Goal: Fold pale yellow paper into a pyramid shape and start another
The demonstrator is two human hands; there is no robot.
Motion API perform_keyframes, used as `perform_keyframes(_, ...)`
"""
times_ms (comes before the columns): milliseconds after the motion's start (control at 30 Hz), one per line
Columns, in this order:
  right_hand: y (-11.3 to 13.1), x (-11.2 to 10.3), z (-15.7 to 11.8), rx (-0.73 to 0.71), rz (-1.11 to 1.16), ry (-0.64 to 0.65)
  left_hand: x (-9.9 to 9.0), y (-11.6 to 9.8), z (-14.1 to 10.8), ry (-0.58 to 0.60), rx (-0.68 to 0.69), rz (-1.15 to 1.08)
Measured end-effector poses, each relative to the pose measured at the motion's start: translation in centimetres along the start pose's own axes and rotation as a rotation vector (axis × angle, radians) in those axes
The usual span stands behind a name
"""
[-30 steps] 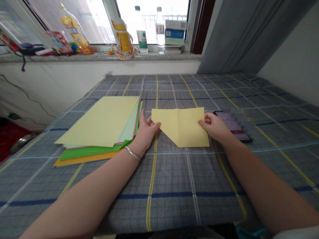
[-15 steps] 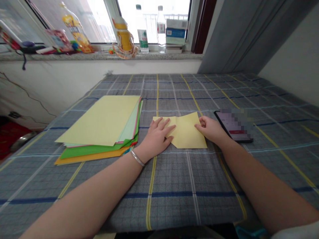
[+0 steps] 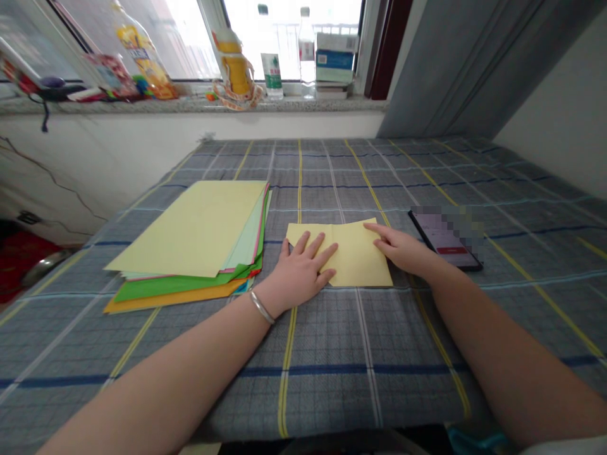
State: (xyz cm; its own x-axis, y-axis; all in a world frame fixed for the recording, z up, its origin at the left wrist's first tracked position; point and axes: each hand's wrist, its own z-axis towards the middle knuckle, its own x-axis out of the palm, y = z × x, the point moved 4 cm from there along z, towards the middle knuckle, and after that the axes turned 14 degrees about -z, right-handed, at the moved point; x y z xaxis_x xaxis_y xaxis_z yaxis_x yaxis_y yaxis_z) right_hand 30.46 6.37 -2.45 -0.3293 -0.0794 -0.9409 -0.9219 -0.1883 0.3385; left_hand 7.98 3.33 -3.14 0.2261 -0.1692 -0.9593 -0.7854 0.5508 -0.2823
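Observation:
A small sheet of yellow paper [image 3: 353, 256] with creases lies on the plaid cloth in front of me. My left hand [image 3: 303, 268] rests flat on its left part, fingers spread, a silver bangle at the wrist. On the paper's right side is my right hand [image 3: 398, 249]. Its index finger stretches to the far right corner, with the thumb apart from it on the paper and the other fingers curled under. To the left lies a stack of coloured paper [image 3: 199, 227], pale yellow on top, with green, pink and orange edges below.
A phone [image 3: 448, 243], partly blurred out, lies right of my right hand. The plaid cloth [image 3: 322, 341] covers the table. On the windowsill [image 3: 294, 106] stand a yellow cup [image 3: 236, 72], a drink bottle [image 3: 145, 54], a clear bottle [image 3: 306, 54] and boxes [image 3: 334, 63].
My right hand has gone from the paper's right edge to its far right corner, index finger now extended. The raised right side lies flatter. My left hand has shifted slightly nearer me.

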Motion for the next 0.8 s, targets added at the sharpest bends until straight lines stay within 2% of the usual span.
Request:
perform_keyframes(133, -1.0, 0.4, 0.2, -0.084, -0.018, 0.038, -0.1, 0.4, 0.1, 0.013, 0.014, 0.000)
perform_keyframes(233, -1.9, 0.6, 0.2, -0.192, -0.120, -0.026, -0.1, 0.6, 0.2, -0.001, -0.011, -0.016)
perform_keyframes(433, -2.7, 0.6, -0.5, -0.287, -0.246, -0.102, 0.0, 0.7, 0.2, -0.066, -0.040, -0.024)
perform_keyframes(500, -2.3, 0.0, -0.7, -0.330, -0.268, -0.128, 0.0, 0.7, 0.2, -0.090, -0.061, -0.036)
perform_keyframes(600, -1.0, -0.9, -1.1, -0.406, -0.279, -0.162, -0.3, 0.8, 0.0, -0.162, -0.173, -0.048)
perform_keyframes(667, 0.1, -1.0, -1.4, -0.469, -0.276, -0.135, -0.6, 0.9, -0.1, -0.209, -0.235, -0.061)
perform_keyframes(800, 1.9, -0.3, -2.0, -0.612, -0.234, -0.068, -1.0, 1.3, 0.3, -0.258, -0.186, -0.174)
